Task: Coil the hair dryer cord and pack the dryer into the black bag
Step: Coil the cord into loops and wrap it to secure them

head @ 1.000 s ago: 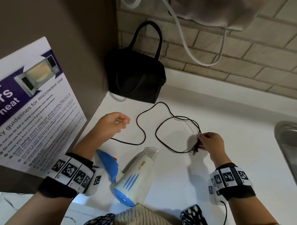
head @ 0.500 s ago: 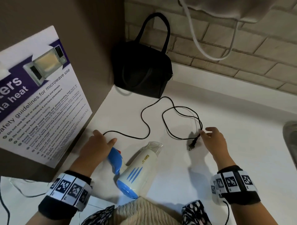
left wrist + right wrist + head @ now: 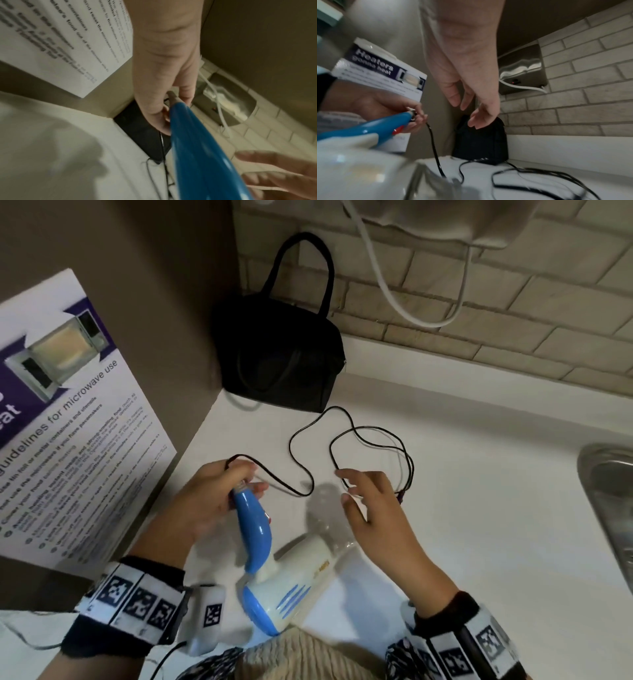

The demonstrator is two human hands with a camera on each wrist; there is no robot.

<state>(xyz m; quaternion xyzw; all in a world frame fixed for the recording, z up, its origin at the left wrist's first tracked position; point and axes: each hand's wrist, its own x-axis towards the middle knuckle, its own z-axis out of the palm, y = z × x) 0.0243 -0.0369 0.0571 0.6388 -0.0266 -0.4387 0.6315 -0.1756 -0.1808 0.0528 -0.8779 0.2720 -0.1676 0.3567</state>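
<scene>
L hand [image 3: 205,501] round dryer handle [image 3: 251,529]

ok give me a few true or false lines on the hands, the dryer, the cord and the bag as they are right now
1. The left hand grips the blue handle end of the hair dryer. True.
2. The right hand is closed round the plug. False: its fingers are spread and hold nothing.
3. The cord is coiled into a neat bundle. False: it lies in loose loops on the white counter.
4. The black bag stands in the corner with the dryer outside it. True.
5. The dryer lies inside the sink. False: it is over the counter, between the hands, well left of the sink.
</scene>
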